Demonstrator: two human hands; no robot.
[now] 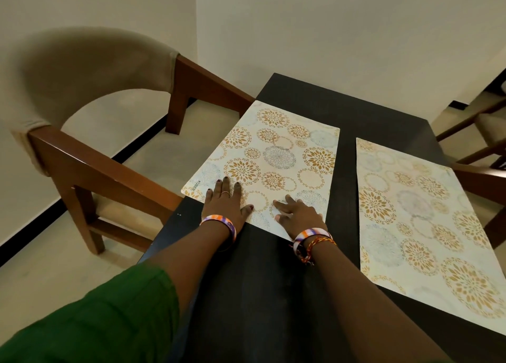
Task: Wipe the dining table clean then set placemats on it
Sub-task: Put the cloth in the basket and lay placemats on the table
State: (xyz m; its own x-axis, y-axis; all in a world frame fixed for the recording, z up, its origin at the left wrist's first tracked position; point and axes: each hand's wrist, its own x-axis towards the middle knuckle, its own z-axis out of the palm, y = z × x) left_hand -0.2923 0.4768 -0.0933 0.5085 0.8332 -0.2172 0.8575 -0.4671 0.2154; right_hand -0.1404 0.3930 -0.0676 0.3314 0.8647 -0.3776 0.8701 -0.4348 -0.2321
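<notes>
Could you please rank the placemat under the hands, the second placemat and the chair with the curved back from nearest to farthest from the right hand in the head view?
1. The placemat under the hands: the right hand rests flat on its near edge.
2. The second placemat: to the right, across a strip of dark table.
3. The chair with the curved back: far left, beyond the left hand.

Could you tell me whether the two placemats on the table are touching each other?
Apart. The head view shows a dark table strip between the left placemat and right placemat.
</notes>
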